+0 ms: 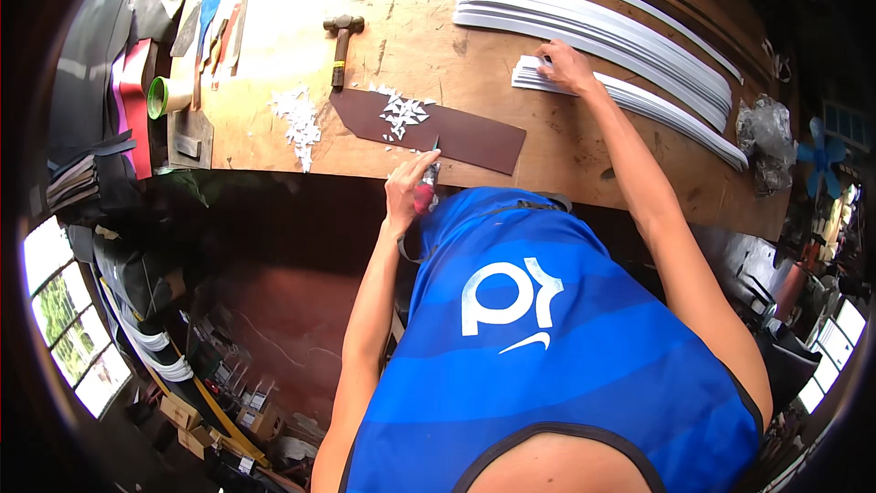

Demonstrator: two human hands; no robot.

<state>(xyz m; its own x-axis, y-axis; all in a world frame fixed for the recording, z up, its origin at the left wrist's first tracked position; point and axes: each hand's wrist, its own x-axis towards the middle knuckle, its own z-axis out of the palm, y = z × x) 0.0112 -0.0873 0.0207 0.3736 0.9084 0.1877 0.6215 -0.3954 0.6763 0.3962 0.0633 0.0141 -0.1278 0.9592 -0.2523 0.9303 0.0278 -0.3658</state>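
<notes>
My right hand (568, 68) is over the left end of the nearer stack of long white strips (639, 114), fingers curled onto the strip ends. My left hand (411, 187) is at the table's front edge, closed around a slim pointed tool (436, 142) whose thin dark tip reaches over a brown board (474, 139). The rest of that tool is mostly hidden, so its exact kind is unclear. Small white triangular offcuts (403, 113) lie on the board, and another heap of white scraps (299, 126) is on the wood left of it.
A hammer (341, 47) lies with its handle end by the board. Beyond my right hand is a larger stack of white strips (584, 35). A green-rimmed cup (158, 98) lies tipped at left; crumpled clear plastic (766, 139) sits at the right edge.
</notes>
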